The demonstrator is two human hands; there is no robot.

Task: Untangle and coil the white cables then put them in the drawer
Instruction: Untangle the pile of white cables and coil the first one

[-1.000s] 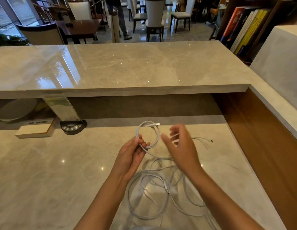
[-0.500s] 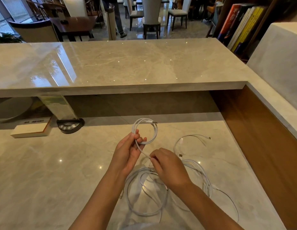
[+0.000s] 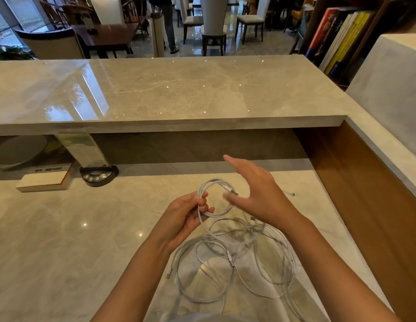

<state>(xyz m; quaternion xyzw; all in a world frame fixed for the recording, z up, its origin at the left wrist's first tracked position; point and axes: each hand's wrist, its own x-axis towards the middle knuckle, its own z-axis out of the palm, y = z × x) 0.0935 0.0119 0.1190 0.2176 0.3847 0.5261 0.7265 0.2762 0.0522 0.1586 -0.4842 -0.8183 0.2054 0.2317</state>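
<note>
- Right now the left hand (image 3: 186, 217) pinches a small coil (image 3: 215, 198) of white cable between thumb and curled fingers, holding it upright above the counter (image 3: 63, 240).
- The coil's connector end (image 3: 232, 191) points right, near the top of the loop, just beside the right hand's thumb.
- The right hand (image 3: 260, 194) hovers just right of the coil with fingers straight and spread, palm turned toward the loop; it looks motion-blurred, and it grips nothing that can be seen.
- One strand runs from the left hand's grip down into the loose white cables (image 3: 237, 263), which lie tangled in overlapping loops on the counter below both wrists.
- One plug (image 3: 168, 275) pokes out at the pile's left edge; another cable tip (image 3: 291, 194) lies on the counter to the right of the right hand.
- Farther left on the counter sit a flat white box (image 3: 43, 181) and a dark round device with buttons (image 3: 97, 176), both well apart from the cables.
- A raised marble ledge (image 3: 167, 94) spans the back, with books (image 3: 337, 36) shelved at the upper right.
</note>
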